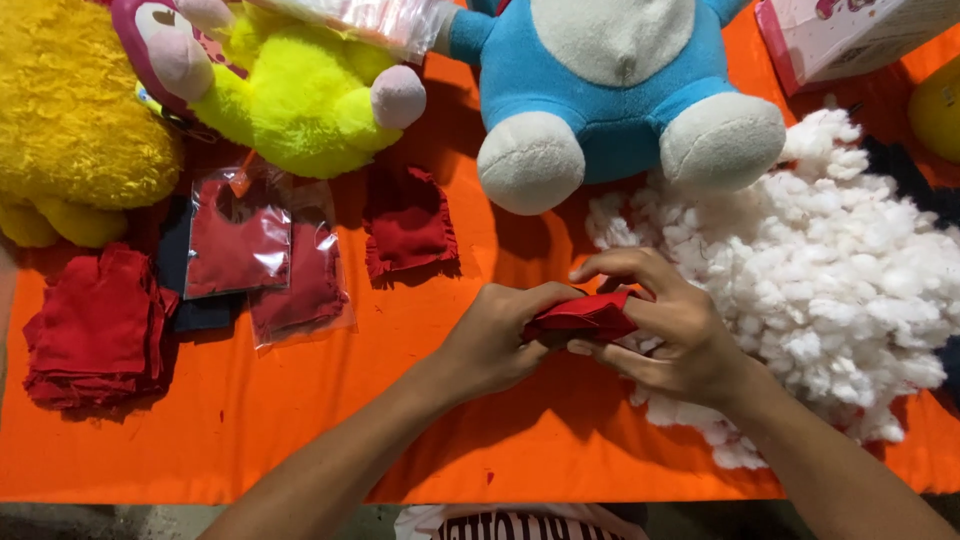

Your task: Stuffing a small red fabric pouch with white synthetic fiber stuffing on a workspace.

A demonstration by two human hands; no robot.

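Both grips close on a red cloth piece [585, 315], left hand [495, 340] and right hand [665, 325] pinching it mid-frame beside the white stuffing [830, 270]; loose fluff could snag and spill off the bench [420, 330].

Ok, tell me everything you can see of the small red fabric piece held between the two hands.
The small red fabric piece looks like soft, matte cloth, folded or bunched into a flattish wedge with a crease along its top. It is held just above the orange cloth-covered table, beside the pile of white fluffy stuffing. The left hand grips its left end; the right hand wraps its right end, fingers curled over the top and underneath. Most of it is hidden by the hands, so its full shape cannot be told.
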